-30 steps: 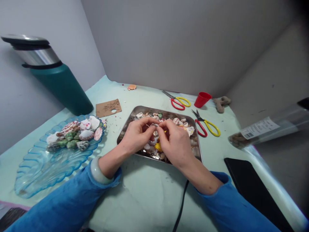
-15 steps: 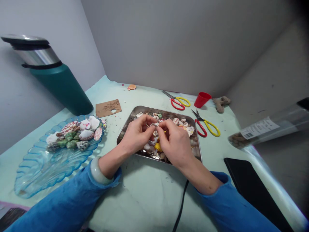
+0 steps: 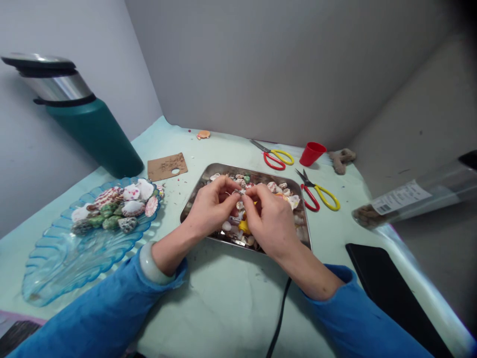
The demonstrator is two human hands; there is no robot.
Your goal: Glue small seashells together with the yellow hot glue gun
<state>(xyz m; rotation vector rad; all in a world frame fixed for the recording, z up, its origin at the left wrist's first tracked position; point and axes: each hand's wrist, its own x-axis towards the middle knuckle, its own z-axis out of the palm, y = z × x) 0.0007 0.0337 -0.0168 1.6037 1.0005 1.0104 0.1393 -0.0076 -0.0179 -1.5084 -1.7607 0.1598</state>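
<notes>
Over a metal tray (image 3: 305,229) of mixed seashells (image 3: 274,187), my two hands meet fingertip to fingertip. My left hand (image 3: 213,204) is pinched, thumb against forefinger, at a small greyish piece between the hands, too small to name. From the other side my right hand (image 3: 269,216) pinches at the same spot, with thumb and forefinger closed. Beneath the fingers, a yellow piece (image 3: 244,227) and small white shells (image 3: 226,226) lie in the tray. The palms hide part of its contents.
Left stands a blue scalloped glass dish (image 3: 74,271) holding shells, behind it a green bottle (image 3: 100,134) and a cardboard piece (image 3: 160,168). Two scissors (image 3: 321,194), a red cup (image 3: 312,154), a clear tube (image 3: 428,196) and a black flat object (image 3: 387,283) are right. A black cable (image 3: 280,318) runs in front.
Almost nothing differs. The fingertips have shifted very slightly around the small piece; both hands stay over the tray.
</notes>
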